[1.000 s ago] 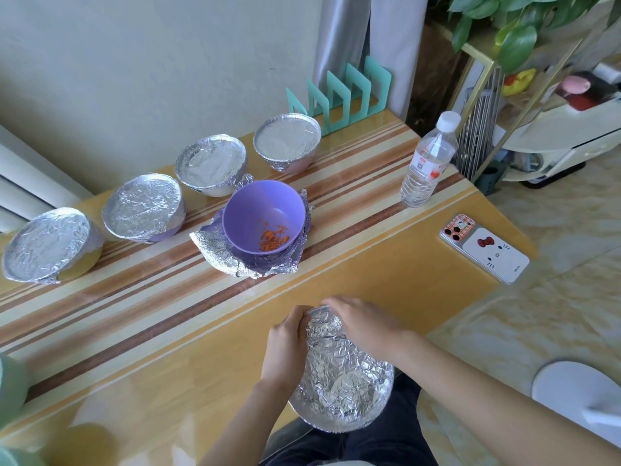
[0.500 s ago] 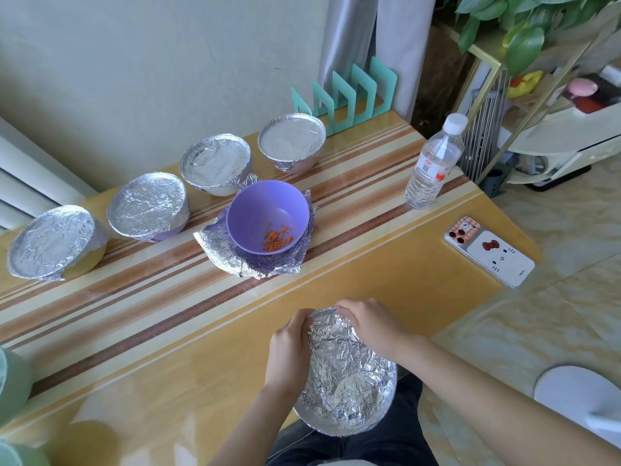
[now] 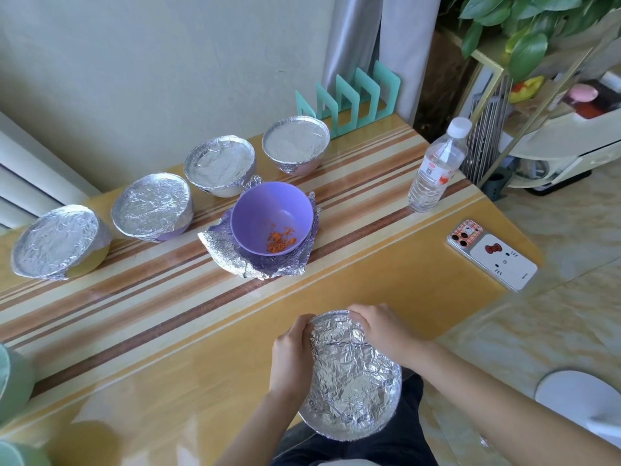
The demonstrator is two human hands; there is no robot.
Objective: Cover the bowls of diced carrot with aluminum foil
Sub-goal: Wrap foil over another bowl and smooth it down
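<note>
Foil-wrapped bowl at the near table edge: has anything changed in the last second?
Hardly anything. The left hand and right hand still grip the far rim of the foil-wrapped bowl at the table edge; nothing taken or let go. The purple bowl on its foil sheet and the four covered bowls stayed put.

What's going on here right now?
A person grips a foil-wrapped bowl at the near edge of the table, left hand and right hand curled round its far rim. Four covered bowls stand in a row at the back. A purple bowl with diced carrot sits open on a foil sheet, not yet covered.
</note>
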